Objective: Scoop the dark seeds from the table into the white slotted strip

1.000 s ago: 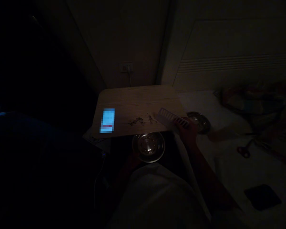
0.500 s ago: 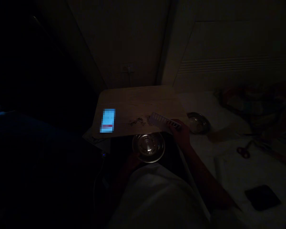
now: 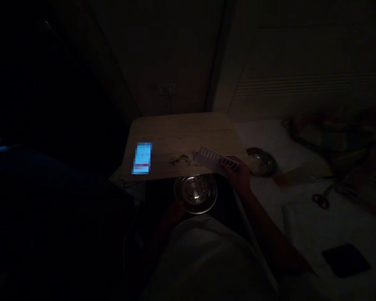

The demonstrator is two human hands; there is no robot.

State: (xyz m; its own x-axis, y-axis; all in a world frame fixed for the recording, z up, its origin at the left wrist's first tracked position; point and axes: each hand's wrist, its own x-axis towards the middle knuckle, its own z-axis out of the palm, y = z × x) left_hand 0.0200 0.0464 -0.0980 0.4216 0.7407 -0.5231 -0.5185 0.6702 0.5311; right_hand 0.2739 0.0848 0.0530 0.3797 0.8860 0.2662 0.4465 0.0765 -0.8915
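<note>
The room is very dark. My right hand (image 3: 238, 175) grips a white ribbed plastic piece (image 3: 213, 157) and holds it flat on the near right part of a small wooden table (image 3: 175, 129). The piece's far end sits beside a scatter of dark crumbs (image 3: 180, 159). My left hand (image 3: 174, 207) holds a round steel plate (image 3: 196, 192) by its near left rim, just below the table's front edge.
A lit phone (image 3: 142, 158) lies on the table's left side. A second steel plate (image 3: 260, 161) rests on the white bed at right. Scissors (image 3: 321, 200) and a dark flat object (image 3: 345, 260) lie on the bed. A wall socket (image 3: 166, 88) is behind the table.
My right hand has slid the white ribbed piece to the left across the table toward the crumbs. The steel plate in my left hand has stayed put.
</note>
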